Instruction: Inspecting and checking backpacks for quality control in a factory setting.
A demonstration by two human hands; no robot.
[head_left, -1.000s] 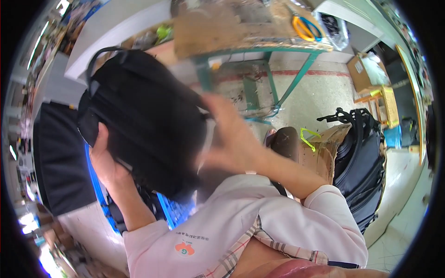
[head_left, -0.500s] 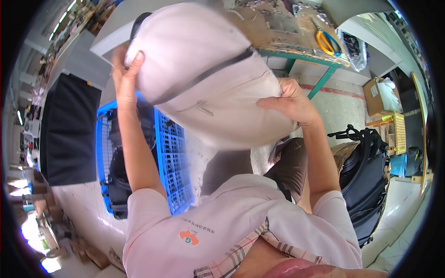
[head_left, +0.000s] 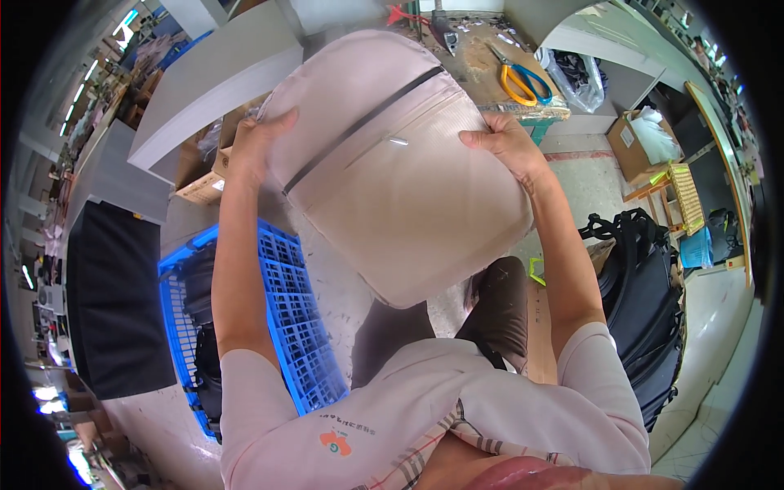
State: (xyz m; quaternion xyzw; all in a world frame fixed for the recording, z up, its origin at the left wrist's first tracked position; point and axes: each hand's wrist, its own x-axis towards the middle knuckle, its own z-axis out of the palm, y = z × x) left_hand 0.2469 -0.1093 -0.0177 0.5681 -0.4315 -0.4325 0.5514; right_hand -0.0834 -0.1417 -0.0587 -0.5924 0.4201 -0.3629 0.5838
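Held out in front of me, above my knees, is a pale beige fabric bag panel (head_left: 416, 204) with rounded corners. A dark zip band crosses it at a slant, and a small light zip pull hangs near its middle. My left hand (head_left: 265, 139) grips the left edge, with the thumb on the front face and the fingers mostly hidden behind. At the upper right edge, my right hand (head_left: 502, 147) pinches the fabric the same way, thumb on top. Whatever lies behind the panel is hidden.
A worn workbench (head_left: 478, 69) ahead carries orange-and-blue-handled scissors (head_left: 523, 84) and a clear plastic bag (head_left: 578, 80). A blue plastic crate (head_left: 298, 318) with black bags stands at my left. Black backpacks (head_left: 641, 302) lie at my right, below a cardboard box (head_left: 641, 147).
The panel has come lower and turned, its lower end now hanging nearer my knees. Both hands keep hold, and more of the bench shows behind it.
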